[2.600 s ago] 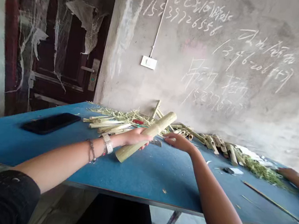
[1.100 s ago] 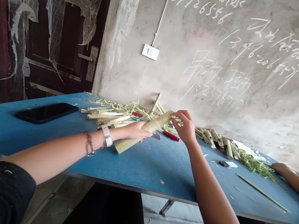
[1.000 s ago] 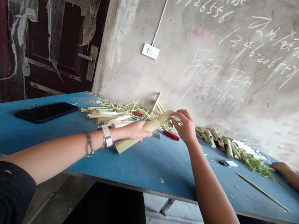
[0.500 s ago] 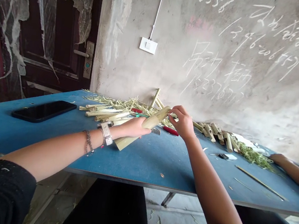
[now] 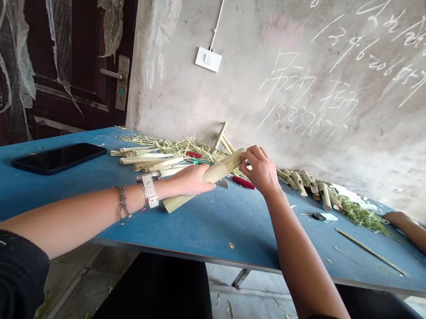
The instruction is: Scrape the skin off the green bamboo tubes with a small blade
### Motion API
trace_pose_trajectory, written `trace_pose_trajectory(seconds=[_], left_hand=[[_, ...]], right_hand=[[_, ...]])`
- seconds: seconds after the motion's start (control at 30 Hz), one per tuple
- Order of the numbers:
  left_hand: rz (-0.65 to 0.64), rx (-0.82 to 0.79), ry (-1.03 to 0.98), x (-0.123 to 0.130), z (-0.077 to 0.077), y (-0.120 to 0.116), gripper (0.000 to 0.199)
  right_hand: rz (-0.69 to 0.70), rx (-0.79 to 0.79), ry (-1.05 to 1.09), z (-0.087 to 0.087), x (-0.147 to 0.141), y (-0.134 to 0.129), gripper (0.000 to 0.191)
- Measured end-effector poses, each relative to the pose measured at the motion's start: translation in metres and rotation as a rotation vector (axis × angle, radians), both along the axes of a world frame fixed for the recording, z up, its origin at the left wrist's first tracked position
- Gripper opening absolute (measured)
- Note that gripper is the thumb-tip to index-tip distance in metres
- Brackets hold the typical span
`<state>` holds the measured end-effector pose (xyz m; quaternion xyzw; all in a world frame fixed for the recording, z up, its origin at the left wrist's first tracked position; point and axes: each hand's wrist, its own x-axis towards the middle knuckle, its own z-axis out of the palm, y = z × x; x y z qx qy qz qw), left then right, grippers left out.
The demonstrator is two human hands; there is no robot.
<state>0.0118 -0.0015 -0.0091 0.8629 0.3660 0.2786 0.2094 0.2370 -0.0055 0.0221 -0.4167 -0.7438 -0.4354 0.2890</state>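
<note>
1. You have two hands on the blue worktop (image 5: 203, 231), and there is one thick bamboo tube (image 5: 221, 172) between them, near the middle of the front half.
2. Your left hand (image 5: 192, 182) closes around the tube's lower half. Its thumb side shows, but the fingertips are hidden, so you cannot tell how they lie.
3. Your right hand (image 5: 259, 170) grips the upper end, with the fingers bent and close together, pinching the tip against the thumb.
4. The tube is pale green-yellow and tilted, with its upper end toward the far edge and its tip cut to a slant. You cannot tell whether the lower end touches the worktop.
5. One black phone (image 5: 59, 157) lies face up near the left edge.
6. One heap of split bamboo strips (image 5: 146, 158) lies on dry shavings (image 5: 171, 146) along the far edge, and a row of many short bamboo pieces (image 5: 304, 184) lies to its right, too tangled to count.
7. Two red-handled tools sit by the heap: one (image 5: 243, 182) just beyond your right hand, the other (image 5: 194, 154) among the shavings.
8. One long thin bamboo sliver (image 5: 369, 252) lies near the right edge.
9. One co-worker's hand (image 5: 397, 218) rests at the right edge, beside a pile of green shavings (image 5: 362, 218).
</note>
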Motion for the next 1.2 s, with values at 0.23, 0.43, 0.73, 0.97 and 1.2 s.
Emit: trace_pose_trajectory(seconds=[0.23, 0.43, 0.73, 0.97, 1.2], left_hand=[[-0.021, -0.019, 0.014, -0.001, -0.001, 0.004, 0.037], [-0.033, -0.031, 0.025, -0.002, 0.002, 0.001, 0.04], [-0.097, -0.074, 0.045, -0.004, 0.005, -0.003, 0.039], [-0.164, -0.176, -0.001, -0.008, 0.002, 0.012, 0.044], [-0.205, -0.235, -0.047, -0.01, -0.004, 0.022, 0.043]], right_hand=[[-0.052, -0.001, 0.044, -0.001, -0.002, 0.002, 0.011], [0.002, -0.018, 0.104, -0.002, -0.001, 0.002, 0.01], [0.218, 0.039, 0.607, 0.004, 0.027, 0.008, 0.007], [0.507, -0.697, 0.745, -0.011, 0.026, 0.017, 0.044], [0.548, -0.739, 0.869, -0.021, 0.023, 0.027, 0.039]])
